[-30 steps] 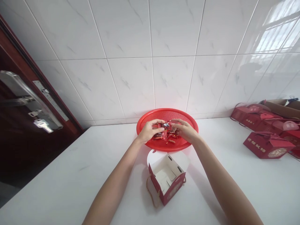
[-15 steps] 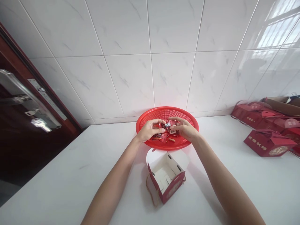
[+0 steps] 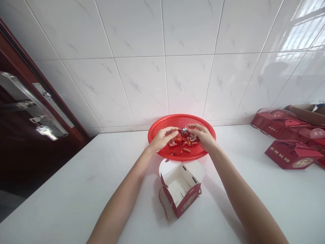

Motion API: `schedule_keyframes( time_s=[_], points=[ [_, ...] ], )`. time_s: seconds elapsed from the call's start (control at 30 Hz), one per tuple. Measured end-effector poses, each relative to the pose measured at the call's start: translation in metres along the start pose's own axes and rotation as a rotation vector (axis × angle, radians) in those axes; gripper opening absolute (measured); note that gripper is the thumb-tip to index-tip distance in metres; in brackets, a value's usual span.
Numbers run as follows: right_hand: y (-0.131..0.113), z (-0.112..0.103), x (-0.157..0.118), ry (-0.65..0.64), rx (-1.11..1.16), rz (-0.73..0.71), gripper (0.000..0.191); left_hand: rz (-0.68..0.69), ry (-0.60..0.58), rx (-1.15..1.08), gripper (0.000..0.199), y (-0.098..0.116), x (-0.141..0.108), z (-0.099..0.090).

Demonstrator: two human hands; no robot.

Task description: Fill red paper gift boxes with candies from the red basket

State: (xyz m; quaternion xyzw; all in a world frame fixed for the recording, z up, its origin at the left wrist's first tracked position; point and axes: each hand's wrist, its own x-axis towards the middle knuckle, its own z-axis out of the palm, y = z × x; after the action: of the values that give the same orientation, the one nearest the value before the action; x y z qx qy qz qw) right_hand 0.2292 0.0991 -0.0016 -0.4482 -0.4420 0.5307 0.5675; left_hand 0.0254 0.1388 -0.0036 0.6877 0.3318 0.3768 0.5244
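Both hands are over a red plastic basket [image 3: 181,158] that holds red-wrapped candies [image 3: 185,142] and a small tan piece, possibly a peanut [image 3: 186,150]. My left hand [image 3: 164,139] is at the left of the pile, thumb and fingers curled together on wrapped candy; its fingertips are partly hidden. On the opposite side, my right hand [image 3: 203,136] has its fingers closed round wrapped candy, with a shiny silver-and-dark wrapper [image 3: 185,130] at its fingertips. In front of the basket stands a red gift box [image 3: 189,200], lid flaps spread, white inside, with a twisted rope handle [image 3: 164,208].
Several closed red gift boxes [image 3: 291,154] stand at the right, beside an open brown carton [image 3: 304,114]. A white tiled wall [image 3: 142,88] rises behind the white table [image 3: 101,183]. At the left is a dark door with keys [image 3: 47,132] in its lock.
My hands have moved slightly apart over the candies. Wrappers in the pile have shifted, showing more of the basket's bottom. The open box stays in place; the view tilted slightly.
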Motion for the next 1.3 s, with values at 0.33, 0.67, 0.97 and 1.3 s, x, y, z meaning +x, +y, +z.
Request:
schedule_keyframes(
  time_s=[0.33,0.67,0.97,1.3],
  points=[
    [0.0,0.003,0.0,-0.035,0.034,0.014,0.027,0.045,-0.048,0.018,0.048,-0.003,0.0,-0.001],
    [0.0,0.005,0.001,-0.052,0.101,0.06,0.034,0.055,0.018,-0.047,0.051,-0.002,0.001,0.0],
    [0.001,0.013,-0.004,-0.101,0.125,0.053,0.032,0.067,-0.008,-0.044,0.046,-0.003,0.001,-0.002],
    [-0.003,0.004,0.003,0.109,0.287,0.055,0.01,0.014,0.008,0.013,0.05,-0.003,0.001,-0.001]
  ],
)
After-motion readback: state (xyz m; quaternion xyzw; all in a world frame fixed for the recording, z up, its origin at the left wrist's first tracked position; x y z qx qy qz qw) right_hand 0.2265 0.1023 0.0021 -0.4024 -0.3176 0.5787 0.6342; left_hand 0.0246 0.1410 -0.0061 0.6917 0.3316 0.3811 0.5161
